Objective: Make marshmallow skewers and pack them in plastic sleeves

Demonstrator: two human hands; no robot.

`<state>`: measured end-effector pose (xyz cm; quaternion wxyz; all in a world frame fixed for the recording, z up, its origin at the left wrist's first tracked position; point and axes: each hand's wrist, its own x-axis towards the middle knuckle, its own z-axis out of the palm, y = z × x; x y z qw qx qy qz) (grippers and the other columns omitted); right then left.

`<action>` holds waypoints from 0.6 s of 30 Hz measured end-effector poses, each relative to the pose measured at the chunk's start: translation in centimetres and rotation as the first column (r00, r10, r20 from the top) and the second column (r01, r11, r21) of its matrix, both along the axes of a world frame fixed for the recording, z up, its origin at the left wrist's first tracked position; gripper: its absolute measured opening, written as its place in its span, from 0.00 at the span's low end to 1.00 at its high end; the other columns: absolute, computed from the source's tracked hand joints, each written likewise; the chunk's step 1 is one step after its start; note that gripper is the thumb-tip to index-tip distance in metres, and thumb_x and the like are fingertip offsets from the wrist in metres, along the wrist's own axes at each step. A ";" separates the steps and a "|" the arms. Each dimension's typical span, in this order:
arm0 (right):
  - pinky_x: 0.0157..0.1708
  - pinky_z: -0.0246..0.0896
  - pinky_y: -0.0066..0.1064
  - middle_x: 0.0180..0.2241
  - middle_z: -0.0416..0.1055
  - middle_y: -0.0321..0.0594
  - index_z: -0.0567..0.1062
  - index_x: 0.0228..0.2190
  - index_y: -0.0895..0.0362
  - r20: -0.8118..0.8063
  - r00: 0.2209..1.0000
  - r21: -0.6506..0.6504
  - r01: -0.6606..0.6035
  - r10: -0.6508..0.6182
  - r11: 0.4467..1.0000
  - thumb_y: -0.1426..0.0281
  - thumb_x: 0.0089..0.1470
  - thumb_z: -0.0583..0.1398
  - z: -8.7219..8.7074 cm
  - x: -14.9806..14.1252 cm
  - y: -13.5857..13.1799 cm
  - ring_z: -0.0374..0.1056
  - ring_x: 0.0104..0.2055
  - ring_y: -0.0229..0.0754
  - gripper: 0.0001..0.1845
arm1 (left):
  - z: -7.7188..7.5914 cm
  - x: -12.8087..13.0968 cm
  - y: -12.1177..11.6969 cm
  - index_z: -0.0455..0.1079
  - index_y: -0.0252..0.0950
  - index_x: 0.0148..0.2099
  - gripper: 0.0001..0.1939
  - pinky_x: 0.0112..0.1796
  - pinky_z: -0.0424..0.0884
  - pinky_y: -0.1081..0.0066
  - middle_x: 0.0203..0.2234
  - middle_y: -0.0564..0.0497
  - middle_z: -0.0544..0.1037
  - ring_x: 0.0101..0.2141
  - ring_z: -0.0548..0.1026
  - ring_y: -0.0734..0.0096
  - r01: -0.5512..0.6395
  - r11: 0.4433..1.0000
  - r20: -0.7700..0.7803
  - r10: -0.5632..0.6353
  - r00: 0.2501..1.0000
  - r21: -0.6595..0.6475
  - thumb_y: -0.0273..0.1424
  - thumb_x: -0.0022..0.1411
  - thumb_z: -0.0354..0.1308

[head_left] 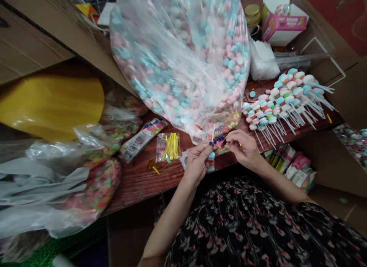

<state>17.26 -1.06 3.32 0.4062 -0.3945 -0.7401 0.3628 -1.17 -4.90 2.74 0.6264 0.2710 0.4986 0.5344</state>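
Far to the left of the big marshmallow bag (160, 87), a clear bag of coloured gummies (106, 183) lay below a yellow sheet (57, 102). Nearer the big bag, off its lower left edge, came a flat stack of printed packets (143, 140), then a small pack of gold ties (171, 146), with one loose gold tie (155, 170) on the wooden table (137, 186).

Just below the big bag's bottom edge, the left hand (197, 160) had its thumb and forefinger pinched on the neck of a marshmallow stick (210, 165). The marshmallows hung beneath those fingertips, farther from the big bag, and the white stick pointed up towards it. A blue-and-pink printed piece (219, 142) showed at the neck, between the two hands. The right hand (245, 149), below the big bag's lower right corner, had bent fingers with their tips beside that printed piece; whether they gripped it, I could not tell.

Right of the big bag, one loose blue marshmallow (252, 94) lay near a heap of marshmallow sticks (286, 95); a pink-and-white box (286, 24) stood by its upper right side.
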 end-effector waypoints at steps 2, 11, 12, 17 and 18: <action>0.50 0.63 0.43 0.50 0.74 0.42 0.76 0.44 0.48 0.163 0.985 0.290 -0.103 0.057 0.951 0.73 0.58 0.58 0.9 0.5 0.5 0.67 0.54 0.46 0.14 | 0.3 -0.4 0.0 0.78 0.33 0.28 0.13 0.23 0.65 0.79 0.22 0.50 0.76 0.22 0.70 0.78 0.144 0.987 0.052 -0.140 0.989 -0.076 0.40 0.51 0.69; 0.49 0.53 0.44 0.34 0.77 0.33 0.75 0.37 0.49 0.631 0.719 0.432 -0.637 0.291 0.638 0.71 0.62 0.54 2.7 0.1 5.2 0.68 0.41 0.40 0.10 | 1.7 -1.5 1.7 0.77 0.31 0.30 0.14 0.19 0.63 0.77 0.22 0.47 0.77 0.21 0.73 0.73 0.549 0.827 0.243 -0.512 0.824 -0.119 0.38 0.48 0.70; 0.48 0.52 0.44 0.32 0.76 0.34 0.75 0.34 0.51 0.657 0.710 0.405 -0.617 0.254 0.674 0.72 0.61 0.53 2.8 -0.2 5.4 0.67 0.38 0.40 0.11 | 1.9 -1.6 2.2 0.77 0.32 0.31 0.13 0.20 0.63 0.77 0.23 0.47 0.77 0.22 0.73 0.72 0.554 0.827 0.192 -0.531 0.825 -0.097 0.38 0.49 0.69; 0.45 0.50 0.41 0.28 0.73 0.39 0.74 0.26 0.55 0.696 0.693 0.189 -0.432 0.190 0.882 0.74 0.54 0.58 3.3 -1.2 6.0 0.64 0.35 0.43 0.07 | 2.2 -1.3 4.5 0.78 0.34 0.28 0.07 0.29 0.66 0.75 0.22 0.50 0.76 0.26 0.70 0.72 0.542 0.838 -0.308 -0.502 0.808 0.055 0.34 0.53 0.66; 0.42 0.50 0.39 0.27 0.73 0.39 0.74 0.24 0.55 0.703 0.682 0.133 -0.405 0.202 0.904 0.75 0.52 0.59 3.4 -1.3 6.3 0.64 0.34 0.43 0.07 | 2.0 -1.1 4.7 0.78 0.35 0.28 0.06 0.30 0.65 0.74 0.23 0.50 0.76 0.27 0.70 0.71 0.528 0.844 -0.412 -0.449 0.793 0.097 0.32 0.53 0.64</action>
